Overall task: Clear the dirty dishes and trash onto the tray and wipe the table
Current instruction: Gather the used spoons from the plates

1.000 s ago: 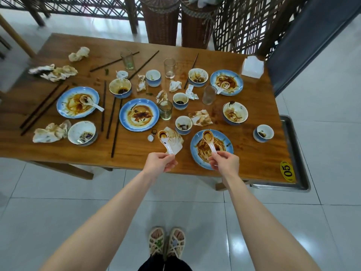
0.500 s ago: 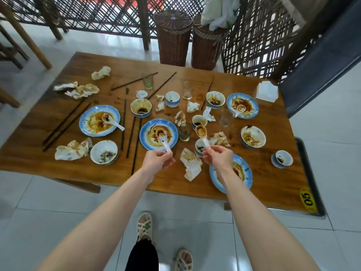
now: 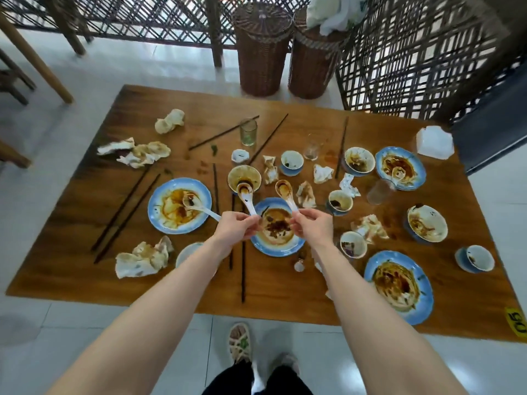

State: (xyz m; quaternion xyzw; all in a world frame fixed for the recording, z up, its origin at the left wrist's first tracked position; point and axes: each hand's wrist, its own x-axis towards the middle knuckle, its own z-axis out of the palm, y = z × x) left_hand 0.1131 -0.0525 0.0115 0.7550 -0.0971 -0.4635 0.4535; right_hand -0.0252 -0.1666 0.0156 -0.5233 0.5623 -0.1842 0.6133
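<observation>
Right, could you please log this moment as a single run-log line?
phase: collecting spoons | left hand: holds left spoon | right hand: holds right spoon | hands over centre plate

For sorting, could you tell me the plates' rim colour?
Blue; see the left plate, head view.

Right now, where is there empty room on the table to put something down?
Bare wood lies along the far edge behind the green glass, and at the near left corner below the crumpled napkin. The middle, round the centre plate, is crowded.
</observation>
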